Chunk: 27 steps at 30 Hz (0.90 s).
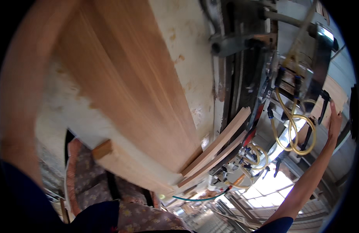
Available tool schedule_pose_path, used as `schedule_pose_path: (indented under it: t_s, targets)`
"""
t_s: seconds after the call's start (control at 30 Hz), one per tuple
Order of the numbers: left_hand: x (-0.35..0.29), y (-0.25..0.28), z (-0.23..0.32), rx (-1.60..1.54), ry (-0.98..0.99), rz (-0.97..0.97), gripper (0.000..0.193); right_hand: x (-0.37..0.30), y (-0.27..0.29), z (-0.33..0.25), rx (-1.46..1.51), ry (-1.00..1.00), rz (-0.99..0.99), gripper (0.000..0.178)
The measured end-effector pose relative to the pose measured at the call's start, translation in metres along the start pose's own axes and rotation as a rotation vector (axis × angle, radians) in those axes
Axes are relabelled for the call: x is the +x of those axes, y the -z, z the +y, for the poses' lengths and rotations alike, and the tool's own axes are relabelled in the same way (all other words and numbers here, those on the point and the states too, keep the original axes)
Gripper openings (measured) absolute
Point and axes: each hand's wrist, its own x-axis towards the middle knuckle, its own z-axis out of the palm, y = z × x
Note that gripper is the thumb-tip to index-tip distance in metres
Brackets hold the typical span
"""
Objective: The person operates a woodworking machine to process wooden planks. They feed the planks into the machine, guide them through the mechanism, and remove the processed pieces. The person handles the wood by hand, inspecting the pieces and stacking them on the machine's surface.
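landmark: brown wooden panel, lying flat on the pale desk; principal workpiece.

left hand: out of view; state cannot be told. its forearm runs upward, left of the panel.

right hand: well to the right of the panel, beside a black lever and a pale board. grip and contact cannot be told at this size.

wooden strips, two: at the panel's lower right end, roughly side by side.

pale wooden piece: just below the panel, nearer the body.

machine: right of the panel, with looped yellow tubing farther right.

step in hand, as judged: a reach to the machine side, the panel laid out on the desk.

next move, as judged: calls for a sure hold at lever or board, and the panel left undisturbed.
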Motion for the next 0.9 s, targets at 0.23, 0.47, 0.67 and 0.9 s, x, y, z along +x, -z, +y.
schedule_pose_path:
  t_s: [0.23, 0.47, 0.67, 0.9]
  targets:
    - [-0.013, 0.019, 0.011, 0.631, -0.302, -0.073, 0.046, -0.033, -0.020, 0.005, 0.256, -0.025, 0.119, 0.067]
    - [-0.069, 0.075, 0.055, 0.845, -0.433, -1.216, 0.103, -0.243, -0.035, -0.102, 0.757, 0.074, 0.233, 0.029]
    - [-0.040, 0.063, 0.037, 0.677, -0.580, -1.213, 0.096, -0.362, -0.146, -0.211, 0.557, 0.057, -0.438, 0.052]
    - [-0.025, 0.081, 0.079, 0.897, -0.479, -1.288, 0.091, -0.400, -0.180, -0.189, 0.653, -0.273, -0.296, 0.043]
